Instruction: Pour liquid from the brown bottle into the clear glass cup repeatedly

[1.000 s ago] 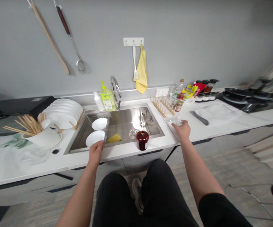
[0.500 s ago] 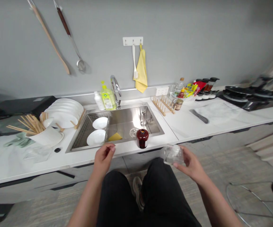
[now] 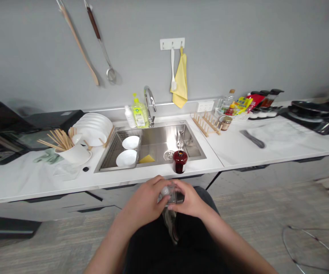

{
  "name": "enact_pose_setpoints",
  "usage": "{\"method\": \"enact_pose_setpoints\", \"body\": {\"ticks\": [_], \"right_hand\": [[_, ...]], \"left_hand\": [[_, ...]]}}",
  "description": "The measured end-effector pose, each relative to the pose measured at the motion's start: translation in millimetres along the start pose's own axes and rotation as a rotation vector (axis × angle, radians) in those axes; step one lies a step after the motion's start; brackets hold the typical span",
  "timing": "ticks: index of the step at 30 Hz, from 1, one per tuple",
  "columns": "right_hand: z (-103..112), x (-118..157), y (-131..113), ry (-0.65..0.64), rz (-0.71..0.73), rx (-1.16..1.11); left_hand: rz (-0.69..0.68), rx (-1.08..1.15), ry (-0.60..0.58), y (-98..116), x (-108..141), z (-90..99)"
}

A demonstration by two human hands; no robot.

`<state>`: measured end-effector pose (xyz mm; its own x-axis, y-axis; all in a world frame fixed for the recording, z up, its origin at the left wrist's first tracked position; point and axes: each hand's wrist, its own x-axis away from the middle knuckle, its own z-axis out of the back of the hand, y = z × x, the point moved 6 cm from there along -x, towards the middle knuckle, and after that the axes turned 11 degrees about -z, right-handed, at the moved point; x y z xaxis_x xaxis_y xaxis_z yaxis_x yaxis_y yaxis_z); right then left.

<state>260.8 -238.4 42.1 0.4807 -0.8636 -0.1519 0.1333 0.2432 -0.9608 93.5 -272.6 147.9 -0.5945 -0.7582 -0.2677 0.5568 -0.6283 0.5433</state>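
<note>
We look through one camera worn on the person's head. It faces forward and steeply down, over the surface (image 3: 232,152) toward the grey wall (image 3: 224,49) that fills the upper part. Nearest to us, the forearms (image 3: 232,243) rise from the bottom edge, and the fingers (image 3: 185,190) meet just below centre. We see the sink (image 3: 158,137) obliquely from above, farther off, near mid-frame. The view is wide: it takes in plates (image 3: 88,135) at left, a pan (image 3: 309,108) at far right, and the floor (image 3: 252,213) below.
</note>
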Motion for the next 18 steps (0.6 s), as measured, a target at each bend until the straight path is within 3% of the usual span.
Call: {"method": "enact_pose_setpoints", "body": {"ticks": [4, 10, 18], "right_hand": [[-3.8, -8.5, 10.0, 0.028, -0.01, -0.013], [0.5, -20.8, 5.5, 0.072, -0.023, 0.043], [-2.9, -8.3, 15.8, 0.14, -0.067, 0.153]], "left_hand": [[0.001, -0.086, -0.036, -12.5, 3.9, 4.4], [0.031, -0.243, -0.092, -25.2, -8.0, 4.6], [0.211, -0.558, -0.222, -28.5, -11.5, -9.7]]}}
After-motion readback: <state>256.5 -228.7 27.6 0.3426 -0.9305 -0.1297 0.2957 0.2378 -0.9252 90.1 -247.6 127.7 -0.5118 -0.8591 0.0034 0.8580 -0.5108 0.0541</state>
